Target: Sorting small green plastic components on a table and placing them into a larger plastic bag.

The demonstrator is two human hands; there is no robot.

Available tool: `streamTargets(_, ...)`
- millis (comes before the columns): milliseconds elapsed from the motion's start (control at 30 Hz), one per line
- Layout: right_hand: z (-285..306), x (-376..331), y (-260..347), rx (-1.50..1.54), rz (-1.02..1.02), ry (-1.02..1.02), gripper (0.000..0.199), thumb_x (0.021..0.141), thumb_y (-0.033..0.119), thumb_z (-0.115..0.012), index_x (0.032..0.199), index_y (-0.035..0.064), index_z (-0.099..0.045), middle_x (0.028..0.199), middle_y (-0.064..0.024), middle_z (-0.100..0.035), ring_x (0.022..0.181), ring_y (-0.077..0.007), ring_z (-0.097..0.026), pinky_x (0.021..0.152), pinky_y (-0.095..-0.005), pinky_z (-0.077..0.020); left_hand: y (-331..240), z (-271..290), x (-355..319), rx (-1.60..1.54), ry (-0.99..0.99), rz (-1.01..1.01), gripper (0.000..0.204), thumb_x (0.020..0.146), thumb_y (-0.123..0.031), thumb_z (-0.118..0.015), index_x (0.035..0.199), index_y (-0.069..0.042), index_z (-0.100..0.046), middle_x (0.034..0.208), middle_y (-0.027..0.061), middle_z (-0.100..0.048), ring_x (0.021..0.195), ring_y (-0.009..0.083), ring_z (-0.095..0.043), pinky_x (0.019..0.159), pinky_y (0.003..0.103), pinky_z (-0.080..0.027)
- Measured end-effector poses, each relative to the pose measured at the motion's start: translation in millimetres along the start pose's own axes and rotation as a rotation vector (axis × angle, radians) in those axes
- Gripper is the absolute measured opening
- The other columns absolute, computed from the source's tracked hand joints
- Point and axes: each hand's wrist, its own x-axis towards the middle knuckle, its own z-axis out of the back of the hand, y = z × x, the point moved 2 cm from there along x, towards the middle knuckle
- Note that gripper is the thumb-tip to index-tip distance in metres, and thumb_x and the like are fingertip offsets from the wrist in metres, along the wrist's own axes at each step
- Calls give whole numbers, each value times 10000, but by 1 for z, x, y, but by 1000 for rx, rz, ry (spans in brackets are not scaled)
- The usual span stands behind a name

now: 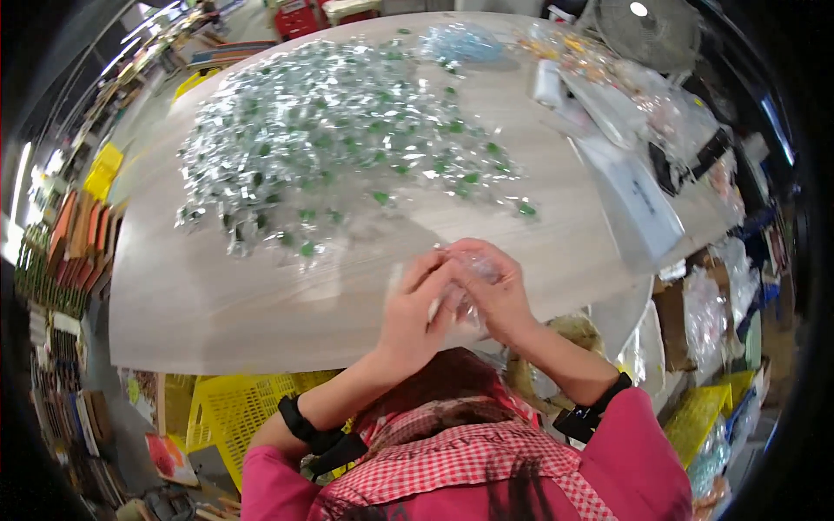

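Observation:
Both my hands meet over the table's near edge, closed around a clear plastic bag (476,267). My left hand (415,308) pinches it from the left, its fingertips touching those of my right hand (499,291). The fingers hide most of the bag, and I cannot make out what is in it. Beyond my hands, a broad heap of small clear wrappers with green pieces (321,130) covers the far left and middle of the wooden table (261,313).
Light blue packets (460,42) lie at the table's far edge. On the right are a clear plastic sheet (630,195), orange and clear packets (599,65) and a fan (647,30). A yellow crate (239,417) stands below the near edge, a cluttered shelf (74,252) at left.

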Motion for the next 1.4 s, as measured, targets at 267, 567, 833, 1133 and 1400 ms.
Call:
streamTargets(267,195,-85,37,-389,392,-811,135,931,71,-604,1061,37,-604,821,-70,-614,565,-82,-534,414,-230,-428,-7,-23,9,287,387,-199,695,839,-297,-717,1451,-161,-418,1559,227,-205,1423,464,-214,1124,612,-222)
streamTargets(567,394,-138,-15,-1592,150,-814,346,864,67,-654,1198,7,-591,1181,-155,-601,996,-270,-622,894,-377,-507,71,-29,94,798,302,-224,862,821,-573,-644,1525,-228,-288,1607,191,-81,1470,448,-73,1112,699,-132)
streamTargets(833,192,-19,86,-1360,734,-311,487,783,21,-631,1266,40,-569,1273,-149,-597,1222,-346,-531,1049,-418,-385,109,-57,137,811,350,-172,891,810,-657,-602,1530,-256,-264,1586,191,-158,1444,463,-159,1102,681,-192)
streamTargets(1133,166,99,20,-1551,480,112,639,834,163,-604,1440,130,-408,1529,-103,-364,1429,-312,-309,1122,-524,-258,59,-35,95,672,520,-324,815,827,-602,-606,1505,-245,-329,1546,190,-273,1390,415,-307,1078,657,-250)
streamTargets(1400,166,91,24,-1678,532,-55,572,844,163,-610,1396,124,-466,1376,-138,-482,1260,-304,-461,1059,-486,-329,79,32,61,603,558,-137,761,793,-675,-607,1376,-194,-529,1543,212,-269,1412,444,-247,1126,648,-141)
